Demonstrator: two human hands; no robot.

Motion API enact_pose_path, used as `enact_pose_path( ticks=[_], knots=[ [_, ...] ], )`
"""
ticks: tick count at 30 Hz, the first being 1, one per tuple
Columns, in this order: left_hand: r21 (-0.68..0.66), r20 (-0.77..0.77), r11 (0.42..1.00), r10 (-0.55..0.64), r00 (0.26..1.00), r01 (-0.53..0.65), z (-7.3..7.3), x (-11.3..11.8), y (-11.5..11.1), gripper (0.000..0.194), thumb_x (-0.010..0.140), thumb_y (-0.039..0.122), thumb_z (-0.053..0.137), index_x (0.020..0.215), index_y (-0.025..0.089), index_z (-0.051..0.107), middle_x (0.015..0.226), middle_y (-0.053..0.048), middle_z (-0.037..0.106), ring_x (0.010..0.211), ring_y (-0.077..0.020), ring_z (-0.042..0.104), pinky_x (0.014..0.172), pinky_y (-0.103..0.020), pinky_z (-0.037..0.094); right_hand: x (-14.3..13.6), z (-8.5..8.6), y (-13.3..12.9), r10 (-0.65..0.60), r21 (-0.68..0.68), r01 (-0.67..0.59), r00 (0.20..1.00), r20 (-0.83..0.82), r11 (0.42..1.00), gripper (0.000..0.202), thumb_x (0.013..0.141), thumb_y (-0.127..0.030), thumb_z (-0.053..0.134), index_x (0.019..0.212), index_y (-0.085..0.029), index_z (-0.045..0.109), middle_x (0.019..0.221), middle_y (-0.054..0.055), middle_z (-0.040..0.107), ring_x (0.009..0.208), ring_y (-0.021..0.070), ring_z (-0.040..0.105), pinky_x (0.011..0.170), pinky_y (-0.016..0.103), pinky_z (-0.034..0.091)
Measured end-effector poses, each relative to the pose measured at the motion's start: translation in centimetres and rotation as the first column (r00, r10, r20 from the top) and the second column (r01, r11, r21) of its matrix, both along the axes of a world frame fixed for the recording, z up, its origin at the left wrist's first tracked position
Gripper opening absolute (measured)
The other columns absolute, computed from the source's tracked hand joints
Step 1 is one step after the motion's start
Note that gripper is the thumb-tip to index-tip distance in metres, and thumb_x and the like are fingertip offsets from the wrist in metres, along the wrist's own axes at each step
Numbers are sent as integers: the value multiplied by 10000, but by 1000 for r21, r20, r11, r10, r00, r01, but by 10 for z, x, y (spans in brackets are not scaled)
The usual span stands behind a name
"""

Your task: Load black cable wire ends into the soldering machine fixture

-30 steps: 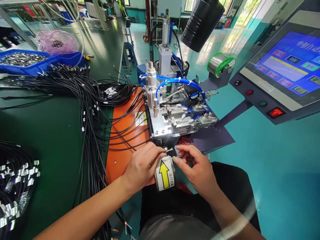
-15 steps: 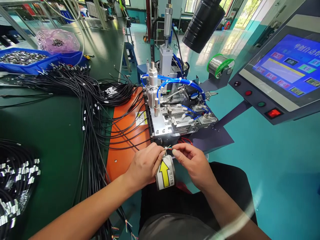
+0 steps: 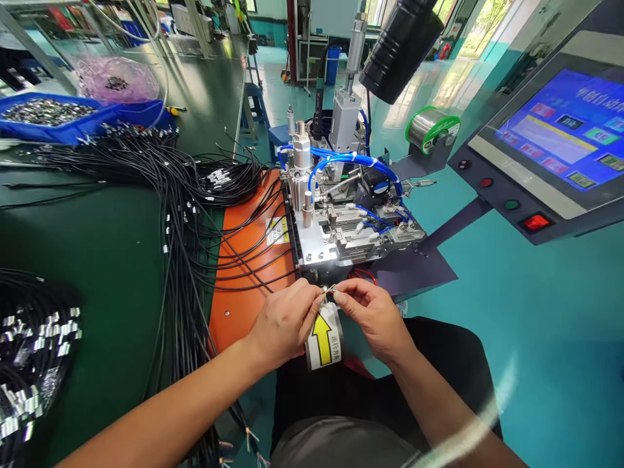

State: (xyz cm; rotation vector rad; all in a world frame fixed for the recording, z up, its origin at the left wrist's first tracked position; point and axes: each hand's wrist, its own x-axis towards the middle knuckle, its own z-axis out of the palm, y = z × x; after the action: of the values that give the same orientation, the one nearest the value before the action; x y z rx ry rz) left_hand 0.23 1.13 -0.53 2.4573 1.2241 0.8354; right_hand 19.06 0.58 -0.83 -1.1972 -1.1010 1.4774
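Observation:
My left hand is closed in a pinch at the end of a black cable, just in front of the bench-top machine. From that end stick out thin coloured wires. My right hand is closed too, its thumb and forefinger pinching these wires, with the two hands' fingertips nearly touching. Directly below the fingertips is a round metal part with a yellow arrow label. The covered parts of the wires cannot be made out.
Black cables lie bundled across the green table and orange plate. A blue tray of small metal parts stands at the far left. On the right are a solder spool and a control screen; a black tube hangs above.
My right fingertips have moved slightly left, closer to the left ones. The tall cylinder column at the machine's back has shifted right. My left hand stays nearly where it was.

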Motion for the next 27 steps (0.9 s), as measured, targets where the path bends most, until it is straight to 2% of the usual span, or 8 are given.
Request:
enact_pose_path(
  ticks=[13,20,23,27],
  knots=[
    [-44,8,999,-12,1000,12,-2,-2,0,208,993,252,414,925,156,585,774,-28,542,674,-141,513,611,-259,412,-12,-8,-1,31,-3,-31,999,-19,1000,252,741,-352,798,896,-183,694,752,-9,625,679,117,545,650,243,461],
    [-14,-5,1000,-5,1000,5,-2,-1,0,206,990,248,422,884,162,576,741,-17,522,652,-138,487,595,-266,388,1,-3,-2,46,-23,-46,999,-6,999,281,736,-366,797,939,-193,706,789,8,649,725,139,579,685,264,481],
    [-22,-14,1000,0,1000,0,-2,-1,-1,188,987,254,433,897,168,575,743,-15,520,650,-138,478,592,-269,381,7,0,-4,19,-19,-18,999,44,1000,280,757,-396,773,944,-197,712,831,25,676,762,161,598,701,277,487],
    [-17,-16,1000,8,1000,-8,-2,-2,-2,183,984,248,434,899,169,576,748,-17,519,655,-141,478,596,-274,383,9,3,-4,-17,6,16,995,101,1000,260,832,-433,690,926,-193,724,799,26,688,714,158,594,656,272,476]
  ],
)
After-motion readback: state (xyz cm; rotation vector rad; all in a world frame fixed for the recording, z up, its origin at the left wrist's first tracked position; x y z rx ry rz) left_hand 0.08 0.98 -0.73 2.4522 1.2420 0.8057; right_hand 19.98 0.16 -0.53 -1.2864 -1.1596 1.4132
